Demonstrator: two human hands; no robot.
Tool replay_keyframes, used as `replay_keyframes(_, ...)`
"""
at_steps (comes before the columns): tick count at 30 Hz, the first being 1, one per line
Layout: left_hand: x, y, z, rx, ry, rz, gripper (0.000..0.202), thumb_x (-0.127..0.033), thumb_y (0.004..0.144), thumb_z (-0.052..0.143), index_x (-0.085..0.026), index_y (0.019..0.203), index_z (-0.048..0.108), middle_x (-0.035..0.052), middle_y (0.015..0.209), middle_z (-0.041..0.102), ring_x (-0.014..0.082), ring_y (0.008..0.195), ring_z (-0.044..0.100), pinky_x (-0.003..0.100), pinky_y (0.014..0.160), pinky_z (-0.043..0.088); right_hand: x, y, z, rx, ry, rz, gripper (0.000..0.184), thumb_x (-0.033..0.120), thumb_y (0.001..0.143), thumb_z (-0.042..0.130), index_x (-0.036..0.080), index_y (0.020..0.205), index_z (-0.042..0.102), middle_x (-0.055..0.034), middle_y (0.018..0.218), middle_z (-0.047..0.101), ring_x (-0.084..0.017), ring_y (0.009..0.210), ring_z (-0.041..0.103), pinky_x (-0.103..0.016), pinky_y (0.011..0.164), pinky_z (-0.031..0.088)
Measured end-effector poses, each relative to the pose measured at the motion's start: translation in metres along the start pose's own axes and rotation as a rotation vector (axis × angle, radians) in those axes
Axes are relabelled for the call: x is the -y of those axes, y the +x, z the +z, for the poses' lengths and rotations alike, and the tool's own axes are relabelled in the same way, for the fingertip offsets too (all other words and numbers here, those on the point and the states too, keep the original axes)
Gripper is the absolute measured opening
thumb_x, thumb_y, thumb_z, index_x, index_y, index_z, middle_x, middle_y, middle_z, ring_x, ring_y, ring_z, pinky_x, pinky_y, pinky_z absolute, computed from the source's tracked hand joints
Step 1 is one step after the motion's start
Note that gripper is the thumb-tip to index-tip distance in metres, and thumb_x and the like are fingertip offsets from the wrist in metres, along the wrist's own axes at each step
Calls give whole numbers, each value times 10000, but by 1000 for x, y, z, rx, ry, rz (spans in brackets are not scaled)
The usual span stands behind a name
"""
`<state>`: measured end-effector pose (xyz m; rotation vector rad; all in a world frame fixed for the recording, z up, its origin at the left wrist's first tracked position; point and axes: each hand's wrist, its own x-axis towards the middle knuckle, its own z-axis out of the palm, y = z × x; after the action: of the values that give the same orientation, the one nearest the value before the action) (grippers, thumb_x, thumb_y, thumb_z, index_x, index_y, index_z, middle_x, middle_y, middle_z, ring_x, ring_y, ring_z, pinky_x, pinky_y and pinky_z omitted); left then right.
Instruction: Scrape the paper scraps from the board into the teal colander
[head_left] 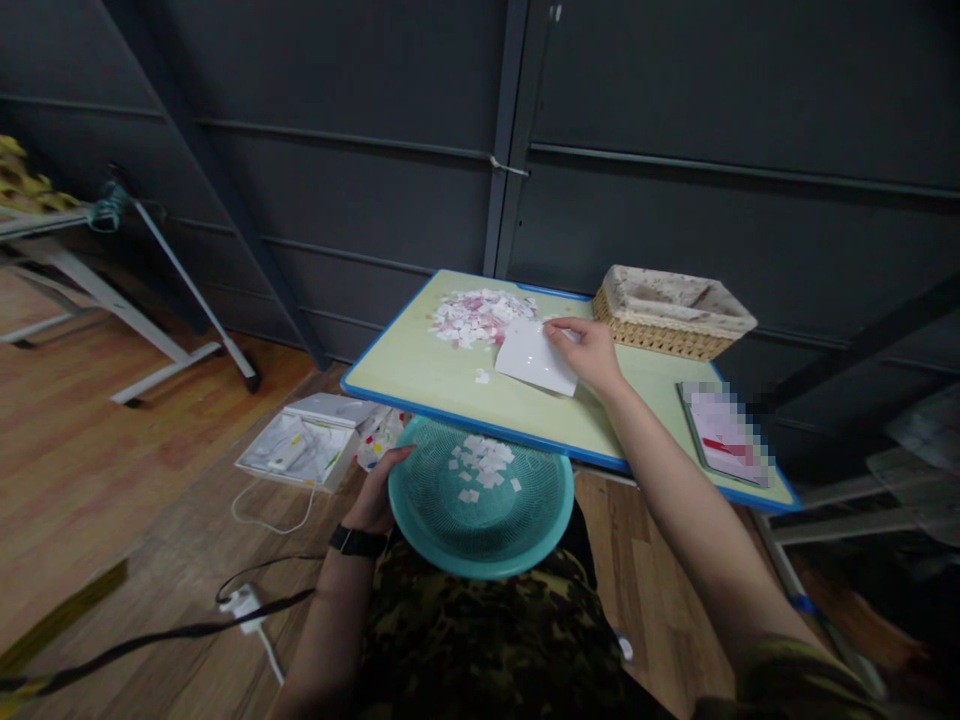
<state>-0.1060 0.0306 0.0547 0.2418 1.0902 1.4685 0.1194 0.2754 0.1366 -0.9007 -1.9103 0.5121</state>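
My left hand [377,492] grips the rim of a teal basin [480,500] held just below the near edge of the small table [420,375]; several white paper scraps lie inside the basin. My right hand [589,350] is stretched over the tabletop with its fingers closed on a white sheet of paper [534,358]. Just beyond the sheet lies a pile of white and pink paper scraps [478,316]. One loose scrap [482,377] sits left of the sheet.
A woven basket [671,312] stands at the table's far right and a booklet [724,432] lies near its right edge. On the wooden floor to the left are an open white box [307,445], cables and a white stand [150,300].
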Motion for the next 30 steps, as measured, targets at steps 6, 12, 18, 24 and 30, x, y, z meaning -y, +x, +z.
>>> replay_keyframes(6,1,1,-3,13,-12,-13,239,-312,616,792,-140,774,737,67,748,764,275,787,712,351,768,547,3,0,-2,-39,-6,8,246,387,792,621,203,838,778,-65,897,778,-268,906,705,-415,892,505)
replay_keyframes(12,0,-1,0,21,3,-6,228,-324,623,778,-154,769,738,77,745,772,311,826,720,389,788,558,2,2,-6,-16,-19,5,229,374,776,626,203,812,774,-74,883,774,-266,881,699,-408,862,507)
replay_keyframes(18,-1,-1,2,21,-8,8,253,-314,607,781,-163,806,745,96,822,789,375,967,705,434,836,562,-16,12,-16,-215,32,135,261,405,744,646,176,812,751,-86,837,752,-261,805,672,-442,824,507)
replay_keyframes(24,0,0,1,39,-15,7,260,-306,618,777,-160,831,749,87,865,792,354,960,712,416,836,566,-15,6,-5,-32,282,289,399,393,628,750,166,957,744,-67,802,734,-192,604,614,-338,570,489)
replay_keyframes(30,0,-1,-1,25,-5,-16,239,-315,632,781,-153,804,744,97,825,788,357,932,717,403,791,572,3,-4,4,149,215,209,267,384,652,722,174,808,774,-66,825,758,-206,717,659,-335,673,509)
